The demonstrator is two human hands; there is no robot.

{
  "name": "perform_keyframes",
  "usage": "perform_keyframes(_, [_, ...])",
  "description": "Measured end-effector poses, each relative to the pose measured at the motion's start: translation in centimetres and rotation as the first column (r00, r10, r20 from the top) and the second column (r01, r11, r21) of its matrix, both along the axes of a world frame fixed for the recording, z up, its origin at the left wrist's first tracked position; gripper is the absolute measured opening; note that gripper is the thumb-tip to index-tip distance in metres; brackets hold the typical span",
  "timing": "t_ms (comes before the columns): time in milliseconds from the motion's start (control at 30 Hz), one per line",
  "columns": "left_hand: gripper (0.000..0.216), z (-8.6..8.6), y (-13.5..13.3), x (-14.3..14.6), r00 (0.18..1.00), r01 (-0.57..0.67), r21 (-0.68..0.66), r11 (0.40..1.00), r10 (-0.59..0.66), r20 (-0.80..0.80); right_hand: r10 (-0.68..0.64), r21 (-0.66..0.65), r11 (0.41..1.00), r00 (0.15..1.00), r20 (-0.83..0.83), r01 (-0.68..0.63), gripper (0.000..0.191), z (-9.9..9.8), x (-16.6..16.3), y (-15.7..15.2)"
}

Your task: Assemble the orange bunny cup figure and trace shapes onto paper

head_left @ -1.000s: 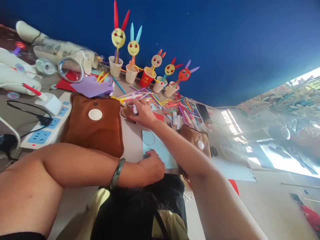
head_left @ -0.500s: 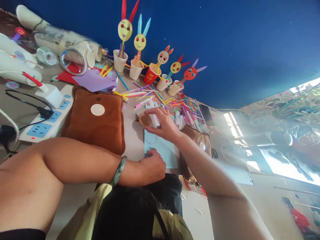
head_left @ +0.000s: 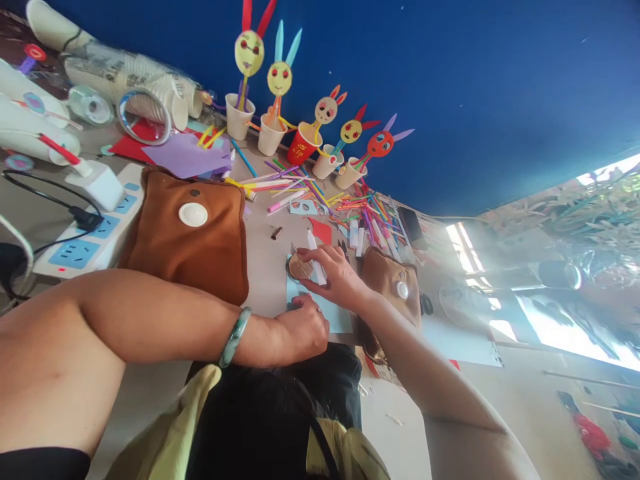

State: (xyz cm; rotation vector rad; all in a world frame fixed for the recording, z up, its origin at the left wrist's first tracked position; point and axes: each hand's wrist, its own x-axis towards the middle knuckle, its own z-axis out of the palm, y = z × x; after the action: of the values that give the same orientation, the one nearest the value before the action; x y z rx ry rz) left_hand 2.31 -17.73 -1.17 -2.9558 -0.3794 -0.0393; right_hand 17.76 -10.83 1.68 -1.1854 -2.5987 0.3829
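My right hand point(head_left: 336, 275) pinches a white marker pen point(head_left: 315, 255) and touches a small round brown disc point(head_left: 300, 268), which lies on a light blue paper sheet point(head_left: 334, 316). My left hand point(head_left: 300, 329) is closed in a loose fist, with a ring on one finger, and presses down on the near edge of that blue sheet. A green bangle point(head_left: 236, 337) circles my left wrist. Both hands are close together at the middle of the table.
A brown plush cushion point(head_left: 193, 230) lies left of the hands, a second brown cushion point(head_left: 393, 287) right. Paper cups with bunny figures point(head_left: 300, 133) stand at the back, above scattered coloured straws and pens point(head_left: 350, 207). A power strip point(head_left: 85, 243) and tape roll point(head_left: 144, 117) lie left.
My right hand has pulled back from the straws toward me, bringing the marker and the brown disc onto the blue sheet. My left hand has stayed on the sheet.
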Motion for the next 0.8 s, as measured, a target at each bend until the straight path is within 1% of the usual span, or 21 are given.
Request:
perform_keyframes(200, [0.032, 1.5, 0.2, -0.4, 0.998, -0.004, -0.033, 0.999, 0.002, -0.063, -0.019, -0.031, 0.999, 0.999, 0.045, 0.020, 0.031, 0.0, 0.1, -0.1])
perform_keyframes(367, [0.031, 2.6, 0.3, -0.7, 0.997, -0.010, -0.041, 0.999, 0.006, -0.080, 0.002, -0.039, 0.999, 1.000, 0.026, -0.001, 0.032, 0.0, 0.0, -0.2])
perform_keyframes(500, [0.034, 4.2, 0.7, -1.1, 0.984, 0.013, -0.072, 0.997, -0.026, -0.176, 0.019, -0.044, 0.999, 1.000, -0.001, -0.019, 0.037, 0.1, 0.2, 0.0])
perform_keyframes(567, [0.035, 4.7, 0.8, -1.1, 0.980, 0.018, -0.076, 0.997, -0.033, -0.197, 0.027, -0.038, 0.999, 1.000, -0.002, -0.027, 0.039, 0.2, 0.4, 0.1])
perform_keyframes(600, [0.035, 4.8, 0.8, -1.1, 0.980, 0.018, -0.074, 0.997, -0.032, -0.197, 0.028, -0.035, 0.999, 1.000, -0.001, -0.028, 0.039, 0.3, 0.4, 0.1])
perform_keyframes(667, [0.036, 4.3, 0.6, -0.9, 0.983, -0.003, -0.068, 0.998, -0.010, -0.184, 0.024, -0.028, 0.999, 1.000, -0.001, -0.024, 0.038, 0.6, 0.5, 0.1])
perform_keyframes(733, [0.036, 3.3, 0.4, -0.6, 0.988, -0.020, -0.060, 0.998, 0.011, -0.156, 0.015, -0.027, 1.000, 1.000, -0.002, -0.015, 0.038, 0.8, 0.5, 0.1])
perform_keyframes(800, [0.038, 2.2, 0.2, -0.4, 0.993, 0.002, -0.047, 0.999, -0.008, -0.115, 0.009, -0.031, 0.999, 1.000, -0.008, -0.009, 0.037, 0.9, 0.5, 0.1])
